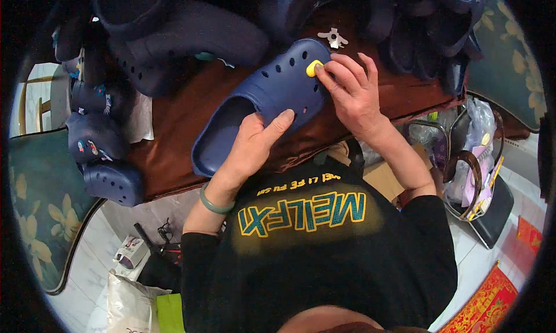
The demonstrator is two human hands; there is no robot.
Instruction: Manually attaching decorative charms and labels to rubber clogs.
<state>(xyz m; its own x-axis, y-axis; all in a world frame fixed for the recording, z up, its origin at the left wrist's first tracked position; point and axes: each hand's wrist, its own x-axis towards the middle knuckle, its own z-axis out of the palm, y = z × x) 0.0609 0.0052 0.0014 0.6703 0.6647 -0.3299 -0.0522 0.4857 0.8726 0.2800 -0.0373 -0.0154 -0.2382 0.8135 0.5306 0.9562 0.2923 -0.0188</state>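
We hold one navy clog [260,101] over the brown table [179,110], toe pointing away from us and heel opening toward our left. All places below are given relative to this clog.

Left hand [252,144]: it cups the clog from the near side, palm under the sole edge, thumb laid flat across the upper just beside the heel opening. The fingers are wrapped beneath and mostly hidden; we cannot tell how far they are spread. A green bangle [215,204] sits on that wrist.

Right hand [353,92]: at the toe end, thumb and forefinger pinched on a small yellow charm [314,68], which sits against one of the vent holes on the toe. The other fingers are loosely fanned above.

Progress, as we judge it: the yellow charm is at its hole, but whether it is pushed fully through we cannot tell. No other charm shows on this clog, and its other holes look bare, so this appears to be an early piece. A white charm [334,38] lies loose on the table just beyond the toe.

To the far left of the clog, a row of navy clogs [95,142] already carries small coloured charms. More dark clogs [191,34] are piled beyond the toe, seemingly undecorated.
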